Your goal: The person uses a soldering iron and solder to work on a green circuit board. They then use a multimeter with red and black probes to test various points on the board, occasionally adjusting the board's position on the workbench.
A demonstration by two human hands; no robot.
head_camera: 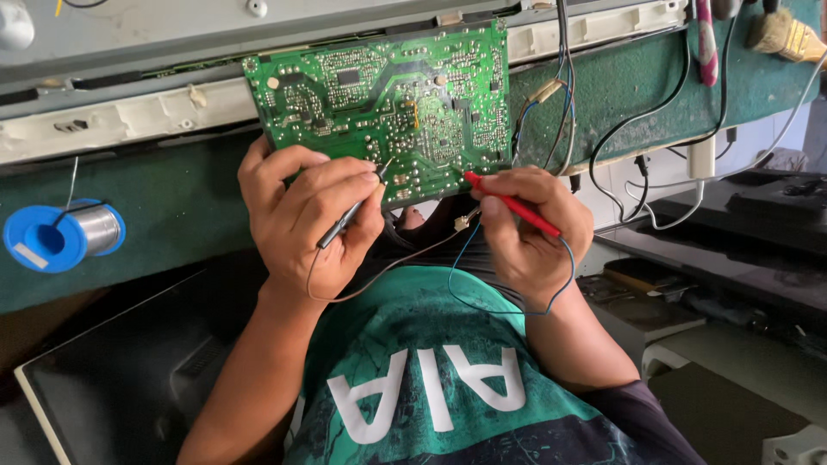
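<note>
A green circuit board [379, 99] stands tilted against the bench edge, solder side toward me. My left hand [301, 220] grips the board's lower left corner and pinches a black test probe [349, 213], its tip touching the board near the lower middle. My right hand [530, 232] holds a red test probe [512, 202] with its tip on the board's lower right edge. Thin brown and blue leads hang from the probes over my green shirt.
A blue spool of solder wire [65, 234] lies on the green bench cover at left. A white panel frame [121, 116] runs behind the board. Black cables [637, 129], a brush [788, 36] and a red-handled tool [706, 43] sit at upper right. A dark screen panel [121, 370] leans at lower left.
</note>
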